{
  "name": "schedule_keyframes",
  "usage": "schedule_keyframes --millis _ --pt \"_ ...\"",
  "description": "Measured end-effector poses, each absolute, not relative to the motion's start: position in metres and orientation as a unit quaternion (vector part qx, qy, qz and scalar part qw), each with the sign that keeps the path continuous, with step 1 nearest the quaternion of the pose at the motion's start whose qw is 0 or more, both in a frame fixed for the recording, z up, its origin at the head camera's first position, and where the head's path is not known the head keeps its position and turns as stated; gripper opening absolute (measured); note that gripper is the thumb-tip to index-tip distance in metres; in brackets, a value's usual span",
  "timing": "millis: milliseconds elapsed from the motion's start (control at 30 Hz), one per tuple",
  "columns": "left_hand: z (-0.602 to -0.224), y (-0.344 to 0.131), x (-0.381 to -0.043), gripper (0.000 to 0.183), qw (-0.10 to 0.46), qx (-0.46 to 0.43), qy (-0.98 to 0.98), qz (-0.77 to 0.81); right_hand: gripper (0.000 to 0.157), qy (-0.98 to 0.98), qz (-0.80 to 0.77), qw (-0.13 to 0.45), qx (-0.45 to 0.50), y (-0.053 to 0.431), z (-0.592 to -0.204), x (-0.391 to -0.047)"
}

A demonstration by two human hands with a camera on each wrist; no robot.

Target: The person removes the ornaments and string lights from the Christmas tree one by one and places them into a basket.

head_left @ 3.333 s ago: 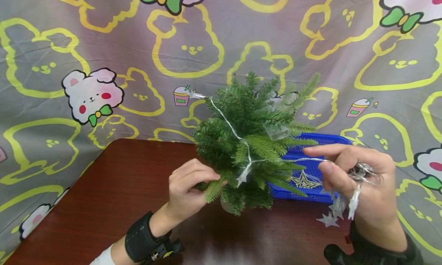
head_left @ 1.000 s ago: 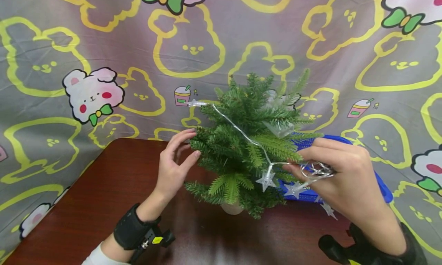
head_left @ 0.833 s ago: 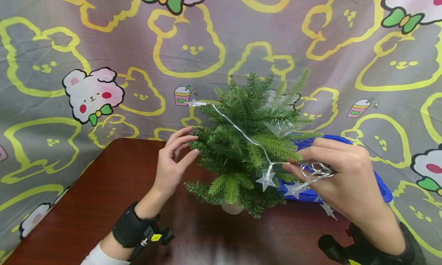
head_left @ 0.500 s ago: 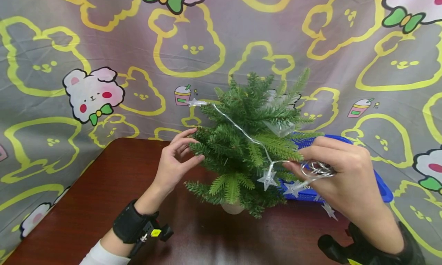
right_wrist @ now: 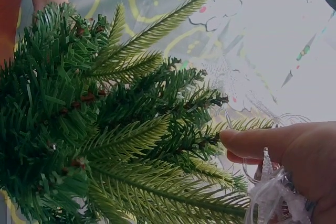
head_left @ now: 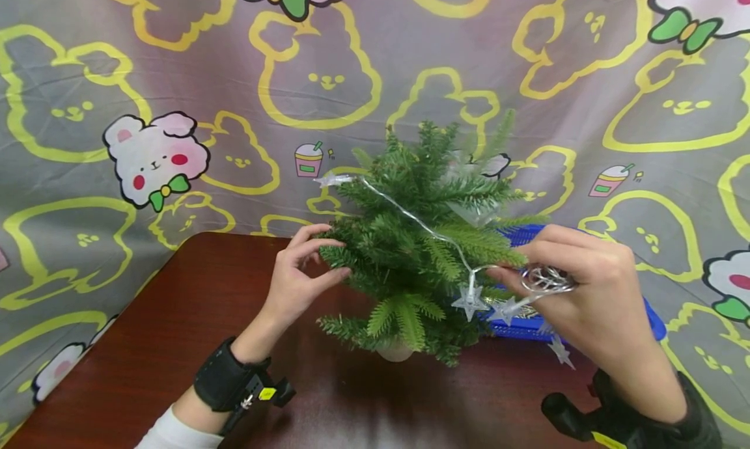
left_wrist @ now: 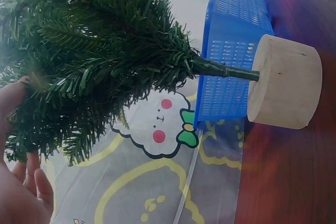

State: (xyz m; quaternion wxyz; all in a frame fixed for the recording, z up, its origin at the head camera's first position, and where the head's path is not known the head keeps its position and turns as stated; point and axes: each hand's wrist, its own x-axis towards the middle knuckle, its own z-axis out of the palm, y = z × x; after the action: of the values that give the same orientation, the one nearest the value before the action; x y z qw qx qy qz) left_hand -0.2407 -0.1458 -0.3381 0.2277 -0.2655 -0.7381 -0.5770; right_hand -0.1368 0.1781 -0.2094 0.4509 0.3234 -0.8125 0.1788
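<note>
A small artificial Christmas tree (head_left: pixel 404 234) stands on the table, its round wooden base (left_wrist: pixel 286 82) plain in the left wrist view. At its left side my left hand (head_left: pixel 293 273) holds a branch between thumb and fingers. My right hand (head_left: pixel 592 286), at the tree's right, pinches a bundle of clear string lights (head_left: pixel 547 278). From there the wire (head_left: pixel 404 211) slants up across the tree's front to the upper left, where one star light (head_left: pixel 334 180) sticks out. Another star (head_left: pixel 471 300) hangs in front of the lower right branches. More stars dangle below the right hand.
Behind the tree's right side stands a blue perforated basket (head_left: pixel 527 330), partly covered by branches and my right hand. A clear plastic piece (head_left: pixel 477 213) shows among the right branches. A patterned cloth (head_left: pixel 176 78) hangs behind the dark red table (head_left: pixel 193 306).
My left hand has left the lower front branch and taken a higher one at the left. My right hand has gone left, then slightly right again, with the lights. The tree has turned a little.
</note>
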Motion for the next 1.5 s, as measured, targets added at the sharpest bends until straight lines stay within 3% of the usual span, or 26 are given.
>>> schedule_keyframes --millis 200,433,500,667,733,967,1500 --pt "-0.340 -0.141 -0.238 0.029 0.269 -0.273 -0.713 -0.587 0.025 -0.818 0.199 0.441 0.312 0.183 -0.210 -0.137" --pt "-0.344 -0.135 -0.232 0.025 0.316 -0.280 -0.687 -0.591 0.012 -0.819 0.196 0.443 0.309 0.188 -0.212 -0.137" --pt "-0.346 -0.134 -0.230 0.025 0.326 -0.280 -0.685 -0.588 0.016 -0.820 0.196 0.445 0.301 0.188 -0.213 -0.137" --pt "-0.348 -0.131 -0.226 0.024 0.352 -0.278 -0.680 -0.580 0.008 -0.826 0.210 0.444 0.276 0.191 -0.217 -0.133" --pt "-0.349 -0.129 -0.225 0.024 0.364 -0.281 -0.676 -0.576 0.020 -0.830 0.213 0.437 0.273 0.192 -0.217 -0.132" --pt "-0.351 -0.123 -0.220 0.019 0.412 -0.288 -0.650 -0.570 0.024 -0.830 0.214 0.428 0.288 0.194 -0.217 -0.133" --pt "-0.352 -0.115 -0.215 0.024 0.470 -0.296 -0.629 -0.544 0.013 -0.829 0.215 0.428 0.288 0.193 -0.217 -0.133"
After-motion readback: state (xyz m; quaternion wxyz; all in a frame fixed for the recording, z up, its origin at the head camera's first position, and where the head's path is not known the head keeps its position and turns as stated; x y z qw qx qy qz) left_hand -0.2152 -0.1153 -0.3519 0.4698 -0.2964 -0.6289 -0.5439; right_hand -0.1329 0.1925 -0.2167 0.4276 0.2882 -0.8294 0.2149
